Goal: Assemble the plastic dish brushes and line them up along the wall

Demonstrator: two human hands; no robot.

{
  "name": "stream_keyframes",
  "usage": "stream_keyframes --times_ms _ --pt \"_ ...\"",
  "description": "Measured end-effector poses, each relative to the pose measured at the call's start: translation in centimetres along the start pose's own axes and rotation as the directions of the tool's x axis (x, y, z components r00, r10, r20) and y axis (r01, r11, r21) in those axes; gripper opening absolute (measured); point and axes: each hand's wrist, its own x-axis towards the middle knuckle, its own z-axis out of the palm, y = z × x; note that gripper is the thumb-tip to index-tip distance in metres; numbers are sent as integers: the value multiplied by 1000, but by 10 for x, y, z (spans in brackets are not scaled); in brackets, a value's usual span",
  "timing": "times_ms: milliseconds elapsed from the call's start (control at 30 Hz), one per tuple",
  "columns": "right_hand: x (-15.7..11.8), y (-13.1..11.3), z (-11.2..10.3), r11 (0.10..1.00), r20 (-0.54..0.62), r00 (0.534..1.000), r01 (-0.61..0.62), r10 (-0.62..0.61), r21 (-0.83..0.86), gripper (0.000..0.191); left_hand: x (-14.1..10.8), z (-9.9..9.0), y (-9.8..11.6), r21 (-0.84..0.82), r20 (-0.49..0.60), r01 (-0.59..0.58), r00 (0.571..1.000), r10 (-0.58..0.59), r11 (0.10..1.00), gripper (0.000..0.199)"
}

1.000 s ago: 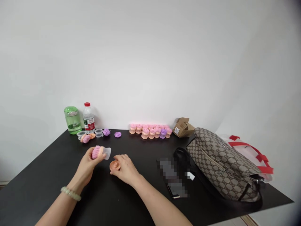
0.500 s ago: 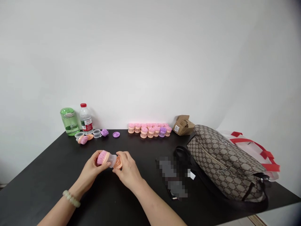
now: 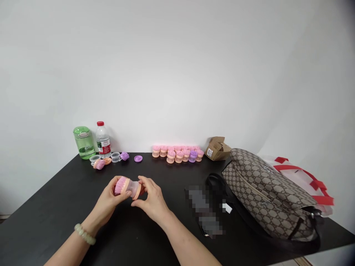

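Two bare hands meet low and left of centre in the frame, holding a dish brush (image 3: pixel 128 186) with pink bristles, a peach collar and a clear plastic body above the matte black counter (image 3: pixel 55 210). The fingers (image 3: pixel 119 195) of the left hand (image 3: pixel 107 195) clamp the bristle end, while the right hand (image 3: pixel 153 197) pinches the far end. A pale-green beaded bracelet (image 3: pixel 84 234) circles the left wrist. At upper left stand a green flask (image 3: pixel 83 143) and a red-capped water bottle (image 3: pixel 103 140), its red-and-white label too small to read. Pink and purple brushes (image 3: pixel 176 154) line the far edge. At right sit a cardboard box (image 3: pixel 217 149) with a barcode sticker and a geometric-patterned handbag (image 3: pixel 266 194).
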Motion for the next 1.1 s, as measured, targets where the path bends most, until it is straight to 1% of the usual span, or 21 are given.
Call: stream_keyframes --times_ms 67,133,233,433,500,667,800,933,1100 --pt "0 1 1 999 -33 999 32 -32 11 75 0 0 2 -18 -20 7 1000 -7 1000 47" --pt "0 -1 2 999 -71 996 47 -48 -19 65 0 0 3 -35 -13 18 1000 -18 999 46" --pt "-1 -5 2 993 -88 994 62 -71 -99 59 -2 2 5 -66 8 29 1000 -29 997 46" --pt "-6 -8 1 970 -27 985 165 -172 -181 63 -2 4 7 -139 -22 65 997 -68 988 47" --pt "-7 -7 2 958 -15 979 194 -201 -212 65 -2 4 7 -152 -17 77 997 -80 985 47" --pt "-9 -7 2 928 10 960 272 -278 -253 67 -3 2 5 -247 47 151 989 -143 957 46" --pt "-10 -8 1 893 41 930 363 -365 -267 68 -2 1 4 -306 75 205 979 -191 930 44" --pt "-10 -10 -1 875 50 910 410 -412 -256 68 -1 1 5 -340 94 245 969 -226 908 45" --pt "-10 -15 -2 834 59 876 474 -478 -281 60 -1 1 4 -361 162 292 955 -249 886 43"
